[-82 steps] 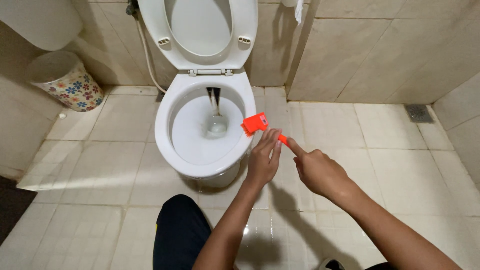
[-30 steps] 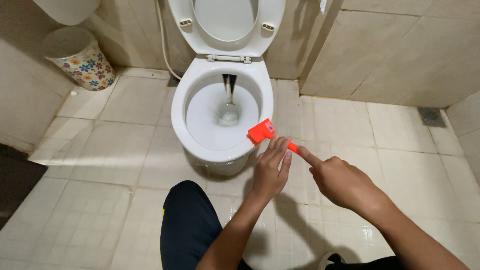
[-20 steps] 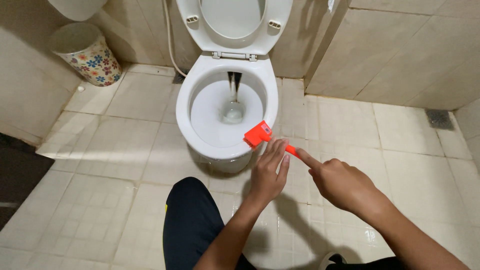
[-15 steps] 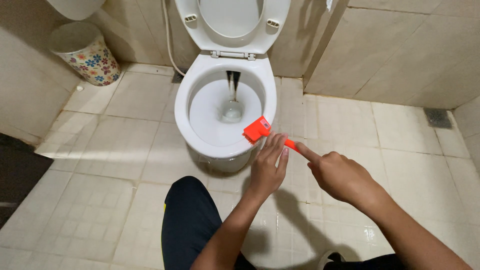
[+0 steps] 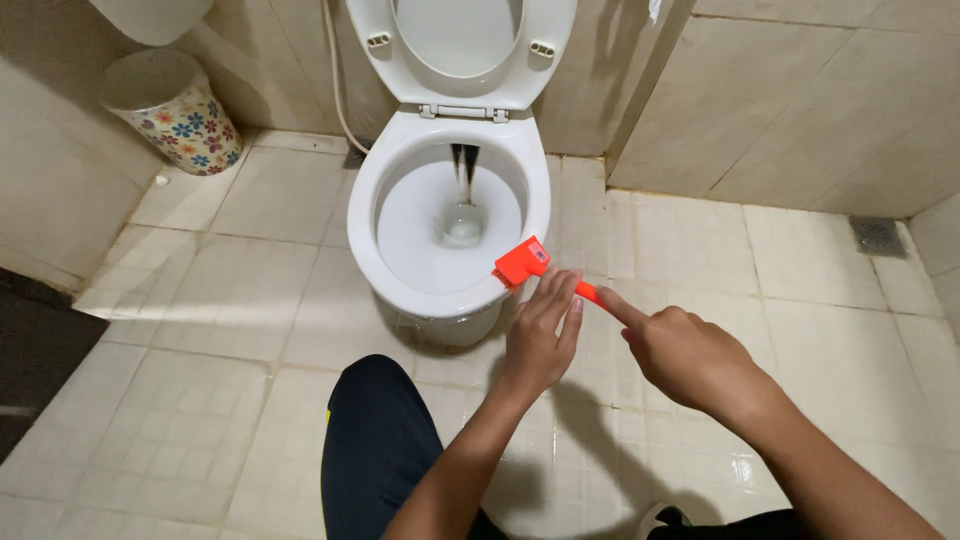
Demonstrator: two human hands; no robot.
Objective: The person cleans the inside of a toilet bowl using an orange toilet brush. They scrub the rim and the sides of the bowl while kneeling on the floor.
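My right hand (image 5: 690,358) grips the orange scraper's (image 5: 535,268) handle, index finger extended along it. My left hand (image 5: 540,335) rests open, fingertips on the handle. The flat rectangular head (just beyond both hands) touches the toilet bowl (image 5: 385,270) rim. The bowl holds water, with dark streaks on its rear wall.

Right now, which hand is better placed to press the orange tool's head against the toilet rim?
Probably the right hand: it grips the handle of the orange tool from behind. The left hand only rests its fingers on the shaft beside the toilet rim.
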